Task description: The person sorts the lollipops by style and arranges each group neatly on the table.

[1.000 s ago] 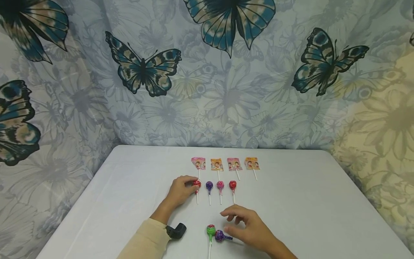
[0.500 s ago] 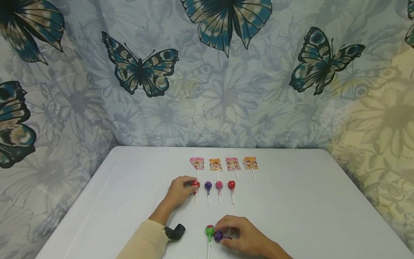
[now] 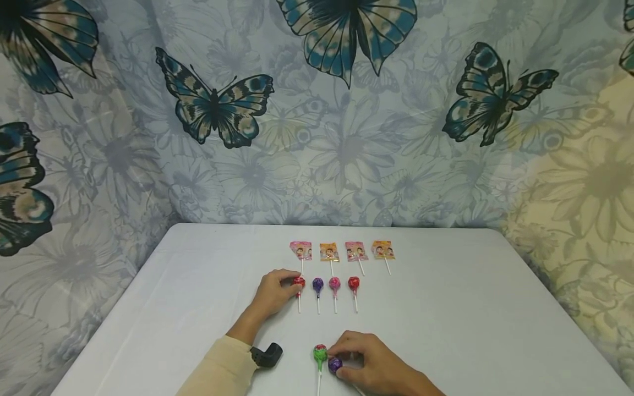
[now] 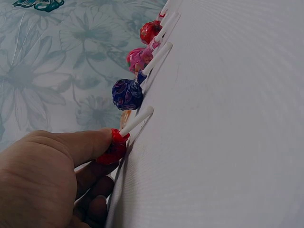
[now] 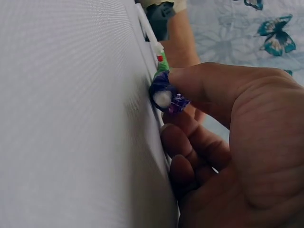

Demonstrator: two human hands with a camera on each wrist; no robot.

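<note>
My left hand [image 3: 274,291] pinches the head of a red lollipop [image 4: 113,151] between thumb and fingers, at the left end of the middle row on the white table. Its white stick points toward me. Near the front, my right hand [image 3: 378,363] holds a purple lollipop [image 3: 335,364] with thumb and index finger; in the right wrist view its stick end faces the camera. Just left of it lies a green lollipop [image 3: 320,353] with its stick toward me. Right of the left hand, the row continues with a purple lollipop [image 3: 318,285], a pink lollipop [image 3: 334,284] and another red lollipop [image 3: 354,284].
Behind that row lies another of flat lollipops in pink wrappers [image 3: 301,251] and orange wrappers [image 3: 383,249]. A black device [image 3: 267,356] is strapped at the left wrist. A butterfly-printed cloth [image 3: 346,165] hangs behind the white table [image 3: 470,308].
My right hand has come down and toward me onto the purple lollipop and grasped it. The lollipop's stick has swung round to point toward me. My left hand stays on the red lollipop.
</note>
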